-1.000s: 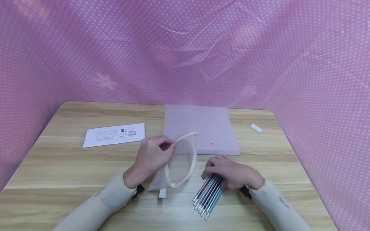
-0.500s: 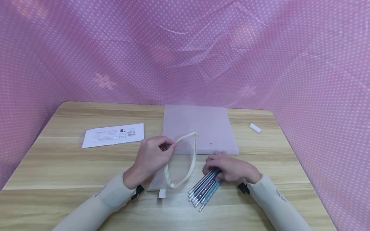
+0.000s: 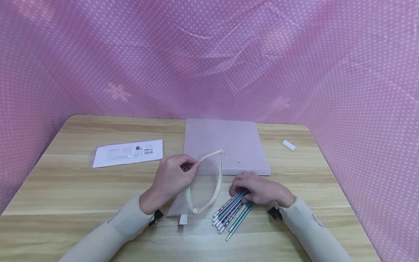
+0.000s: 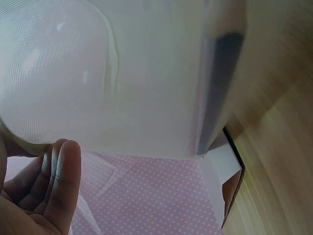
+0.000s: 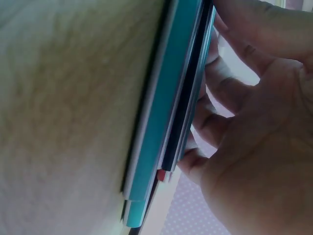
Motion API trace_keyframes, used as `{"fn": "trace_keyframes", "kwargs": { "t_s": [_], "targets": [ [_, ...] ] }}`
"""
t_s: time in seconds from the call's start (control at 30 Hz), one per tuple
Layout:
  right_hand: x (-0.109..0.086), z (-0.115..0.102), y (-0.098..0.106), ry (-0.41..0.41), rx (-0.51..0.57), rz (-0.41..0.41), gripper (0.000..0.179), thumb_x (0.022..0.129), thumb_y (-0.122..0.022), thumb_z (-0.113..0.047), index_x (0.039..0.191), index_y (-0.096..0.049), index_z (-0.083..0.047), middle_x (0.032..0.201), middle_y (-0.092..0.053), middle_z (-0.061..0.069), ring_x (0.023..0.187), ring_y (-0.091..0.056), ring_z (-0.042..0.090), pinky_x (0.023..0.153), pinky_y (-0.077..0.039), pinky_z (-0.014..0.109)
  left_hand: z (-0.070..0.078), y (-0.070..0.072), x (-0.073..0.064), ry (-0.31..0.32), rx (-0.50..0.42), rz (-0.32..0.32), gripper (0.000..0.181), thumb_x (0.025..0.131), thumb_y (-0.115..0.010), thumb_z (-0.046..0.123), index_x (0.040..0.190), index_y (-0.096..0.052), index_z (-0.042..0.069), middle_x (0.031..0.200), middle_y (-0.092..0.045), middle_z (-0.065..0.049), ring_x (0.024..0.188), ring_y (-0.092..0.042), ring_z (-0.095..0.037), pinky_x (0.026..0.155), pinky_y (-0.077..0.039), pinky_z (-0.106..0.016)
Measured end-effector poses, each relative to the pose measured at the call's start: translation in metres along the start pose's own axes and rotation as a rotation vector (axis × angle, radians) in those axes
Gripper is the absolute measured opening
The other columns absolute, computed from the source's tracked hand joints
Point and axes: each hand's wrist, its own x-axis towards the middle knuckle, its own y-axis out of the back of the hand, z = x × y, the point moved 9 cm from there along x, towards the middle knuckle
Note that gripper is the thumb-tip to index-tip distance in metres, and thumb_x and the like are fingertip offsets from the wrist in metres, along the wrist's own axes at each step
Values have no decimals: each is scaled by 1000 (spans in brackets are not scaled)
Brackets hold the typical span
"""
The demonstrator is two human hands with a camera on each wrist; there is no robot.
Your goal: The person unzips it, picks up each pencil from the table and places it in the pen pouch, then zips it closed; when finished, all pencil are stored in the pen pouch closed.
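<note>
My left hand (image 3: 173, 176) pinches the rim of a translucent zip pouch (image 3: 204, 182) between thumb and fingers. Its cream zipper is undone and the mouth gapes. In the left wrist view the pouch (image 4: 151, 98) fills much of the picture, fingertips at its edge. My right hand (image 3: 258, 189) curls over a bunch of pencils (image 3: 227, 213) on the table, right of the pouch, their metal-capped ends fanned toward me. Two teal ones lie slightly apart from the rest. Up close in the right wrist view, teal and dark pencils (image 5: 168, 98) lie along the fingers of that hand (image 5: 254, 117).
Behind the pouch lies a flat pink rectangular folder or box (image 3: 226, 145). A white printed packet (image 3: 129, 153) is at the left, and a white eraser (image 3: 288, 145) at the back right. Pink dotted cloth (image 3: 209, 65) hangs around the wooden table (image 3: 98, 189).
My right hand has shifted slightly back and left over the pencils. Their ends have moved left and fanned out, with two teal ones separating. The left hand and pouch stay put.
</note>
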Motion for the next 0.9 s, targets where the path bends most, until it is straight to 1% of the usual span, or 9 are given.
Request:
{"fn": "trace_keyframes", "kwargs": {
  "t_s": [0.1, 0.2, 0.37, 0.53, 0.63, 0.7, 0.77, 0.87, 0.9],
  "targets": [
    [1, 1, 0, -15, 4, -3, 36, 81, -78, -8, 110, -69, -26, 111, -64, -12, 107, -51, 8, 101, -40, 37, 0, 0, 0, 5, 2, -2, 5, 82, -81, 7, 80, -78, 10, 71, -73, -2, 60, -61, -5, 55, -54, -17],
    [2, 1, 1, -14, 20, 7, 30, 81, -77, -7, 103, -70, -25, 103, -64, -12, 101, -51, 7, 97, -39, 36, -1, 0, 0, 8, 4, -5, 4, 82, -81, 8, 80, -78, 9, 71, -73, -2, 60, -61, -5, 55, -54, -17],
    [4, -1, 3, 20, 44, 36, 26, 80, -77, -4, 93, -71, -25, 92, -65, -13, 91, -52, 4, 92, -40, 31, -1, 0, 0, 6, 5, -5, 4, 83, -81, 8, 80, -77, 8, 71, -73, -2, 60, -61, -5, 55, -54, -17],
    [6, -3, 3, 61, 60, 52, 26, 78, -76, 0, 90, -71, -23, 87, -67, -12, 86, -56, 5, 87, -44, 27, -1, 1, 0, -3, 11, 3, 4, 82, -81, 8, 80, -77, 9, 70, -73, -1, 60, -61, -5, 55, -54, -17],
    [5, -4, 5, 72, 68, 64, 26, 79, -74, 1, 91, -72, -22, 90, -70, -13, 87, -57, 5, 86, -46, 26, 0, 2, 0, -10, 15, 9, 5, 82, -81, 8, 80, -78, 10, 70, -73, -1, 60, -61, -5, 55, -54, -17],
    [4, -5, 8, 65, 80, 73, 26, 82, -73, -1, 93, -73, -23, 93, -71, -14, 88, -57, 3, 86, -48, 26, -1, 2, 0, -10, 17, 11, 4, 82, -81, 8, 80, -78, 10, 70, -73, -1, 60, -61, -5, 55, -54, -17],
    [1, -6, 15, 57, 106, 100, 26, 84, -72, -2, 96, -73, -26, 95, -71, -15, 89, -58, 2, 84, -51, 25, -1, 2, 0, -7, 16, 11, 4, 82, -81, 8, 80, -78, 10, 70, -73, -1, 60, -61, -4, 55, -54, -17],
    [-6, -12, 31, 72, 189, 172, 23, 87, -74, -4, 98, -73, -24, 97, -72, -12, 89, -62, 2, 81, -55, 25, -2, 3, 1, -4, 15, 13, 4, 83, -81, 9, 80, -78, 9, 70, -73, -1, 60, -61, -4, 55, -54, -17],
    [-8, -14, 37, 84, 230, 204, 23, 87, -74, -3, 99, -72, -22, 96, -73, -8, 89, -64, 3, 81, -56, 26, -2, 3, 1, -4, 13, 14, 4, 83, -81, 9, 80, -78, 9, 70, -73, -1, 60, -61, -4, 55, -54, -17]
  ]
}}
